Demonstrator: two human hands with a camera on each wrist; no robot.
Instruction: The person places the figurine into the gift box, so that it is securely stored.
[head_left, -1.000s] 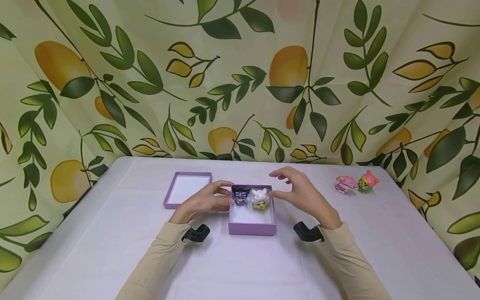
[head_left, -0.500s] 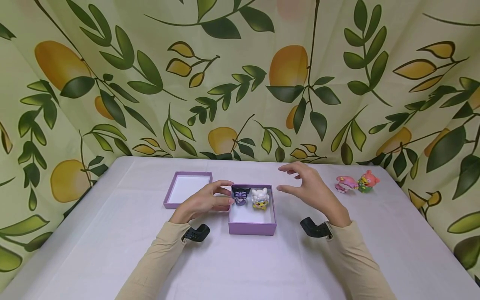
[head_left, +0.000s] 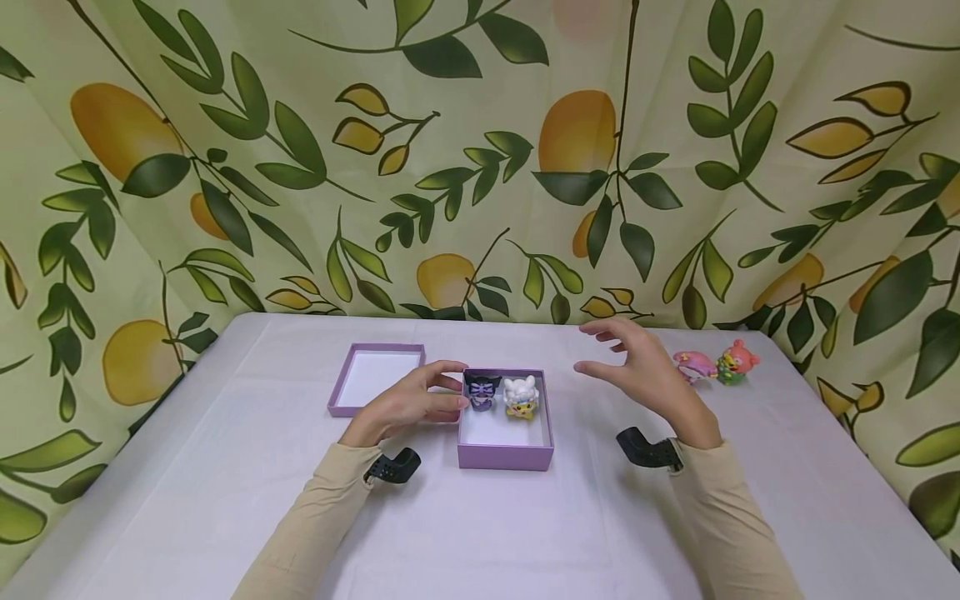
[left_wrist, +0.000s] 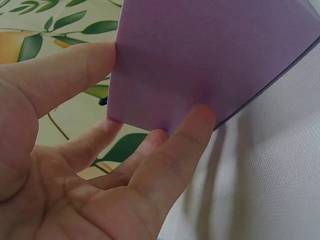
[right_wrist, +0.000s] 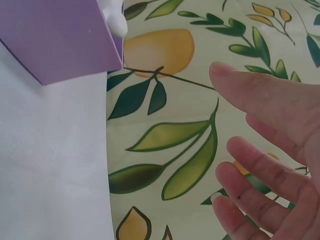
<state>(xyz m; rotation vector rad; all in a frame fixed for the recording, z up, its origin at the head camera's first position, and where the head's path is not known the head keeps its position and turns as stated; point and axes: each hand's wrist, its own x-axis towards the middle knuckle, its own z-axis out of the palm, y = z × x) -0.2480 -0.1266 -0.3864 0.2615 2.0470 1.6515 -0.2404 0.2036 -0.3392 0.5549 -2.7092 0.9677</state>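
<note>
A shallow purple box (head_left: 506, 457) with a white inside stands uncovered in front of me. In its far half sit two toy figurines: a dark purple one with black ears (head_left: 481, 394) at left, a white and yellow one (head_left: 521, 399) at right. My left hand (head_left: 411, 397) holds the box at its far left corner, thumb at the rim; one finger presses the side wall (left_wrist: 165, 60) in the left wrist view. To the right of the box, my right hand (head_left: 647, 371) hovers above the table with fingers apart and nothing in them.
The purple box lid (head_left: 377, 378) lies inside up, behind my left hand. At the far right are a pink figurine (head_left: 697, 367), partly covered by my right hand, and a coral and green one (head_left: 737, 363). A patterned curtain (head_left: 480, 167) hangs behind the white-covered table (head_left: 480, 533).
My right hand has moved away from the box rightward, towards the two figurines at the far right. Left hand, box and its contents have stayed in place.
</note>
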